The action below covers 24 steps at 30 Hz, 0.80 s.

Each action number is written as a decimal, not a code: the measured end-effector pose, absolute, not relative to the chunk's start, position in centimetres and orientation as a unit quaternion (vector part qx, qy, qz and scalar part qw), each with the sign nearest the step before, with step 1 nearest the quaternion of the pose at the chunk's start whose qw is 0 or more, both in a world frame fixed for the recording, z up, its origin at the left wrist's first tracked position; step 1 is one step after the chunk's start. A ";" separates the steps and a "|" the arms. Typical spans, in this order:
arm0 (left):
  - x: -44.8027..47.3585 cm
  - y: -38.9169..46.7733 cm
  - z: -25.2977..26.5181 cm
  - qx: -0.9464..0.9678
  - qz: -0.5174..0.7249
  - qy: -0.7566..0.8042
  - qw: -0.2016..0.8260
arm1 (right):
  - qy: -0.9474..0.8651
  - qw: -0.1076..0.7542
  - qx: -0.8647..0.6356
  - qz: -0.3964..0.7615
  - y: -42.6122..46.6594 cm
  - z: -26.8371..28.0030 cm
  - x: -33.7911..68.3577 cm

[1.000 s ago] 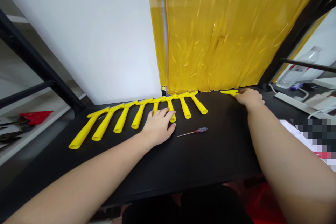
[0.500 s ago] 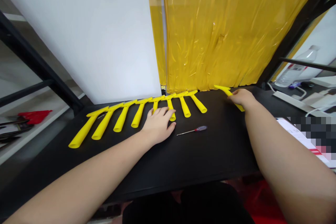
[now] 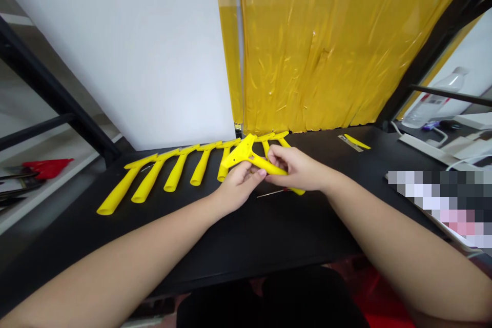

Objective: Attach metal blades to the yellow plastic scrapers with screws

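Observation:
Both my hands hold a yellow T-shaped plastic handle (image 3: 265,165) above the table. Its wide, flat head points up and to the left, with small dark holes in it. My left hand (image 3: 241,184) pinches it just under the head, thumb on top. My right hand (image 3: 294,168) is wrapped round its grip, whose end sticks out below. Behind lies a row of similar yellow handles (image 3: 177,171), partly hidden by my hands and the held one. A thin screwdriver (image 3: 271,193) lies beneath, mostly covered, its shaft showing.
On the black table (image 3: 215,246), at the right, lie a thin metal strip (image 3: 350,144) and a yellow strip (image 3: 357,141). A white sheet and a yellow plastic curtain (image 3: 315,61) stand behind. Farther right are a clear bottle (image 3: 434,100), a power strip (image 3: 434,151) and a blurred-out flat object.
My right hand has come left from the far right of the table to the middle. My left hand has closed on the yellow handle. The metal and yellow strips at the right now show.

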<state>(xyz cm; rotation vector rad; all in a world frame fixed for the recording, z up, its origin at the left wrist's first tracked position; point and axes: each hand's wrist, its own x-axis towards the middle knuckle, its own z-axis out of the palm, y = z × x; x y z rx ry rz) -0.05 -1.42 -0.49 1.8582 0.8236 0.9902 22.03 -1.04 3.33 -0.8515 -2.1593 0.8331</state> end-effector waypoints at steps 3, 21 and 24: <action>0.3 -1.4 -0.5 0.682 0.427 0.311 0.506 | -0.812 0.315 -0.296 0.392 -1.3 3.3 21.8; -0.2 -1.8 1.1 0.646 0.365 0.402 0.536 | -0.834 0.020 -0.439 0.333 0.5 5.6 29.5; -0.4 -1.8 0.8 0.690 0.325 0.429 0.484 | -0.793 0.109 -0.500 0.331 1.7 6.1 33.1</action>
